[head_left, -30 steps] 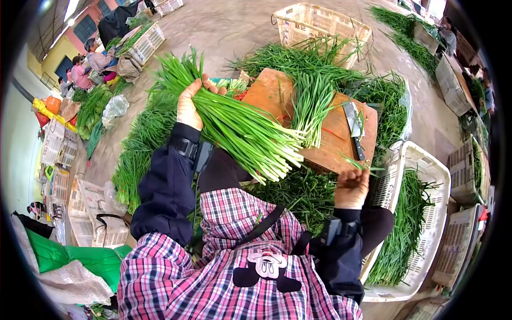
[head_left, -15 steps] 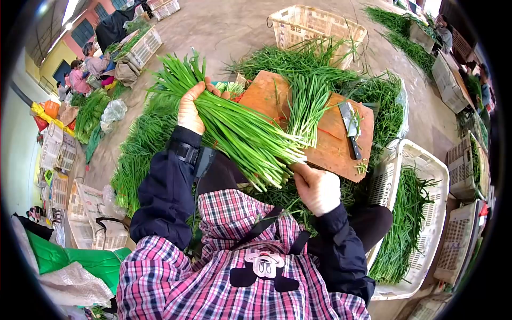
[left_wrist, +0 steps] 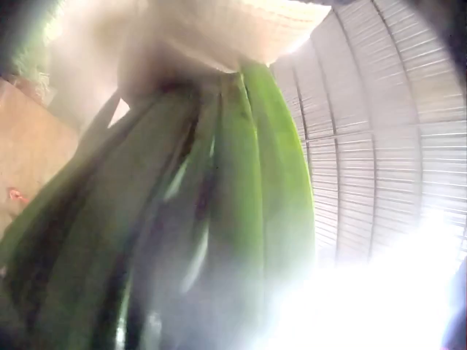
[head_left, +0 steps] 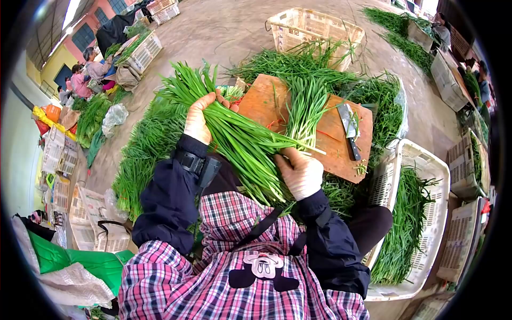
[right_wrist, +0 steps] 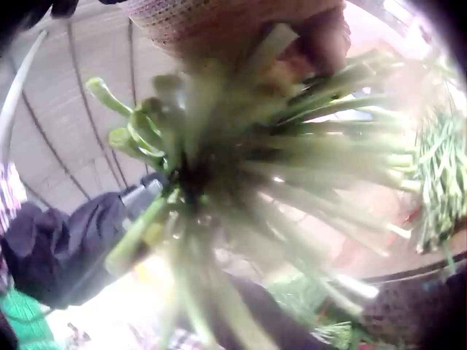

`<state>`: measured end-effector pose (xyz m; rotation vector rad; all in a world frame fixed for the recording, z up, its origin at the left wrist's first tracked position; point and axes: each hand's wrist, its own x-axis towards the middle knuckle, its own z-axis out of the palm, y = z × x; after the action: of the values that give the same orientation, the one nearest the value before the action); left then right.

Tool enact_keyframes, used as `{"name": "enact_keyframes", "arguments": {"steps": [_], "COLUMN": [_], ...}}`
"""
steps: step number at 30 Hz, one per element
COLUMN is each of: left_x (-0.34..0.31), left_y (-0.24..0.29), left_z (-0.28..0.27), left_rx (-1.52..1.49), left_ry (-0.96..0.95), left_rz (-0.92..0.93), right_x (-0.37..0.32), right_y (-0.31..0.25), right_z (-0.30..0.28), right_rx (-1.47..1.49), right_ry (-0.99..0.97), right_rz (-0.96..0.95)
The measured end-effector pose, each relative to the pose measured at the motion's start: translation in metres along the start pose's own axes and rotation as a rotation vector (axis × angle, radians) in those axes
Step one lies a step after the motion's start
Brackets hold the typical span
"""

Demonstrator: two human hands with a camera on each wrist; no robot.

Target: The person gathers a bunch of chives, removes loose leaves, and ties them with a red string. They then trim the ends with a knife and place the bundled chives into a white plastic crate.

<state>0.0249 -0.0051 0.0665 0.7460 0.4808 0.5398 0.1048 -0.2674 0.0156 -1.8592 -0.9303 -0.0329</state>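
My left hand grips a thick bunch of garlic chives near its leafy end, the pale stem ends slanting down to the right. At those stem ends is my right hand, its thumb and fingers curled about a few stalks. Blurred stem ends fan out below the hand in the right wrist view. In the left wrist view, green leaves spread from under the left hand. Another bundle of garlic chives lies on the wooden board, left of a black-handled knife.
A white crate with loose greens stands at the right, close to the knee. Behind the board are piled greens and a cream crate. More greens lie along the left. Several people sit farther off.
My right hand has come from beside the board's front edge, where it held thin green bits, leftward to the stem ends. The held bunch has tilted slightly lower; one stalk sticks out to the right.
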Motion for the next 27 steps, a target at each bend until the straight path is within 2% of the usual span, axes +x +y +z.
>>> {"name": "enact_keyframes", "arguments": {"steps": [1, 2, 3, 5, 8, 11, 12, 13, 14, 17, 19, 21, 23, 27], "left_x": [0.001, 0.002, 0.005, 0.012, 0.018, 0.026, 0.037, 0.032, 0.028, 0.018, 0.009, 0.015, 0.003, 0.007], "left_y": [0.001, 0.003, 0.004, 0.006, 0.015, 0.019, 0.02, 0.02, 0.02, 0.013, 0.008, -0.001, -0.007, -0.016], "left_z": [-0.002, -0.005, -0.008, -0.019, -0.033, -0.053, -0.069, -0.064, -0.058, -0.037, -0.021, -0.019, -0.002, -0.002], "left_rx": [-0.007, -0.015, -0.022, -0.074, -0.126, -0.157, -0.169, -0.173, -0.178, -0.161, -0.107, -0.152, -0.113, -0.145], "left_ry": [-0.012, -0.023, -0.035, -0.034, 0.005, -0.075, -0.137, -0.108, -0.085, -0.064, -0.046, -0.048, -0.031, -0.037], "left_rz": [0.024, 0.046, 0.066, 0.139, 0.179, 0.247, 0.275, 0.263, 0.251, 0.247, 0.225, 0.205, 0.179, 0.196], "right_x": [-0.002, -0.005, -0.002, -0.014, -0.041, -0.067, -0.063, -0.06, -0.065, -0.057, -0.046, -0.034, -0.026, -0.021], "right_y": [0.004, 0.007, -0.004, 0.008, 0.038, 0.078, 0.065, 0.052, 0.055, 0.022, 0.006, 0.005, 0.011, 0.016], "right_z": [0.002, 0.002, -0.024, -0.044, -0.079, -0.104, -0.111, -0.118, -0.115, -0.092, -0.068, -0.042, -0.017, 0.002], "right_rx": [0.15, 0.645, 0.862, 1.011, 0.943, 0.746, 0.251, -0.243, -0.376, -0.13, -0.226, -0.395, -0.506, -0.475], "right_ry": [0.008, -0.026, -0.141, -0.154, -0.275, -0.39, -0.476, -0.536, -0.49, -0.313, -0.177, -0.165, -0.165, -0.101], "right_rz": [0.084, 0.368, 0.506, 0.547, 0.493, 0.616, 0.533, 0.431, 0.319, 0.215, -0.119, -0.224, -0.254, -0.324]}}
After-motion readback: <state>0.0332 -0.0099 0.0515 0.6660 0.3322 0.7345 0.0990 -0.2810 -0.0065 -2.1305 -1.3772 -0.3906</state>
